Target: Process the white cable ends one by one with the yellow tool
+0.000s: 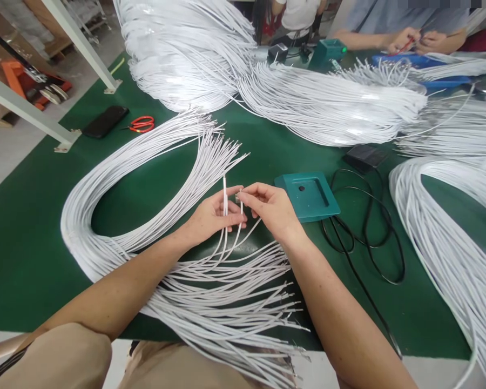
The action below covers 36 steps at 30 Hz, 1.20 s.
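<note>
White cables (225, 206) | thin, curved | ends upright | held by left hand (208, 217), right hand (274, 209)

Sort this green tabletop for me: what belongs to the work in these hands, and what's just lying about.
In the work:
- white wires, held in the left hand and pinched by the right hand
- looped wire bundle, probably

Apparently just lying about:
- black phone-like object
- red-handled scissors

Can't tell: teal tray.

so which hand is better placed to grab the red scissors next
Probably the left hand: it is nearer the red scissors, though it holds white wires; the right hand is farther over.
</note>
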Motion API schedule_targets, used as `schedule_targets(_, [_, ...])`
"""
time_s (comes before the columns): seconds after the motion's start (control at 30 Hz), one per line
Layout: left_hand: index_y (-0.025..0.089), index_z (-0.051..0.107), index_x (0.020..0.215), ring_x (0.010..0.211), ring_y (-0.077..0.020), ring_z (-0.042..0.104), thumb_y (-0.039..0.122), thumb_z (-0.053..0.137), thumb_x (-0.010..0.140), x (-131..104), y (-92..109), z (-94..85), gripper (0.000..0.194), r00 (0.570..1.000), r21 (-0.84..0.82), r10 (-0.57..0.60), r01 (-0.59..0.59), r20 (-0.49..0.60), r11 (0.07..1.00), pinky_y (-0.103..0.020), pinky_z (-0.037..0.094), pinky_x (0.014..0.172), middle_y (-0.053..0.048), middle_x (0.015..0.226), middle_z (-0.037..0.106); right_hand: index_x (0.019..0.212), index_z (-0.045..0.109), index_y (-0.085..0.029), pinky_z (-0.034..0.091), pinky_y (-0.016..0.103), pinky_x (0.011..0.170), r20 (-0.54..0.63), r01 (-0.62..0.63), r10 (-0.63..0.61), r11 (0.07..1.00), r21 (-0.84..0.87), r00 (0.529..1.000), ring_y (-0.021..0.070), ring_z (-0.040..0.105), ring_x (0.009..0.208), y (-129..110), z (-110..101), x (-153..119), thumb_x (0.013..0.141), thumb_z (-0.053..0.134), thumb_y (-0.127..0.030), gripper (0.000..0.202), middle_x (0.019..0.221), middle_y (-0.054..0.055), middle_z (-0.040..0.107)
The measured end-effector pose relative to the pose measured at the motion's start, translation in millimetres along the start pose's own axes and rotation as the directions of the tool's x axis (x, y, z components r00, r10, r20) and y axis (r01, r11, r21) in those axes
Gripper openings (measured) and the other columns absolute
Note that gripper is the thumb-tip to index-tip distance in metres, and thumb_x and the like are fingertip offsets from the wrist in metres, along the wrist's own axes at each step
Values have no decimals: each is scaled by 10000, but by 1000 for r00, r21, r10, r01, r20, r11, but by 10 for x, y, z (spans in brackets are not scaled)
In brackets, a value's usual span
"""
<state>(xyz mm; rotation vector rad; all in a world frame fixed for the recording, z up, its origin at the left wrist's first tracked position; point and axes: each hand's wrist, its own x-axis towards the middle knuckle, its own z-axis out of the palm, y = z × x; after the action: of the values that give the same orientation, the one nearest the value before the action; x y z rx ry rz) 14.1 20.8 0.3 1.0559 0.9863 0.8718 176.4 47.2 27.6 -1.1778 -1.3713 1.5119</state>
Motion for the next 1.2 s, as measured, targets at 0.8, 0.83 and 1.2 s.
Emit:
schedule_targets(0.8, [181, 429, 1306, 674, -116, 630, 301, 696, 772, 23, 3, 35, 609, 966, 147, 203, -180, -158, 973, -173, 388, 451, 6, 780, 634, 725, 696, -156, 408, 241, 569, -16, -31, 33, 990, 139, 999, 87, 532, 567, 26, 53, -29, 696, 679, -276, 124, 648, -4, 641])
schedule_targets(0.83, [178, 427, 1308, 670, -113, 627, 297, 697, 770, 24, 3, 38, 613, 966, 148, 204, -180, -161, 972, -172, 387, 448, 6, 784, 631, 726, 700, -155, 404, 240, 565, -14, -44, 47, 987, 152, 999, 83, 523, 559, 37, 52, -23, 691, 682, -269, 121, 644, -5, 639])
schedule_targets(1.2, [160, 341, 1391, 659, -109, 609, 271, 651, 810, 6, 26, 38, 668, 977, 147, 202, -191, -66, 971, -182, 390, 463, -5, 788, 646, 784, 672, -161, 419, 261, 582, 230, -274, 183, 837, 473, 956, 79, 440, 493, 59, -13, 3, 719, 666, -285, 140, 526, -66, 475])
